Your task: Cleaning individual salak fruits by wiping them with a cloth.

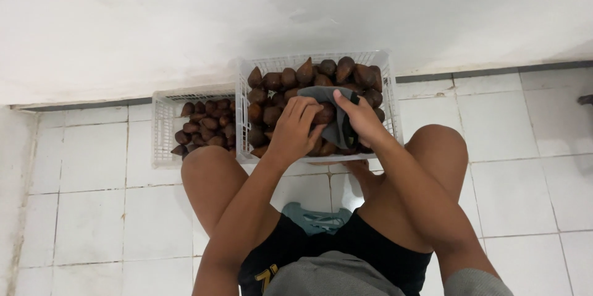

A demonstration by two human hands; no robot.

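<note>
A white plastic crate [390, 92] full of brown, scaly snake fruits [290, 77] stands on the floor in front of my knees. My left hand [295, 129] is curled over one of the brown fruits [325, 114] above the crate. My right hand [360, 120] grips a dark grey cloth [326, 94] that wraps against that fruit. Both hands meet over the crate's middle.
A second, lower white crate [162, 129] with more brown fruits [207, 124] sits to the left, against the white wall. The floor is white tile. A teal object [316, 217] lies between my legs. Something dark shows at the far right edge [585, 99].
</note>
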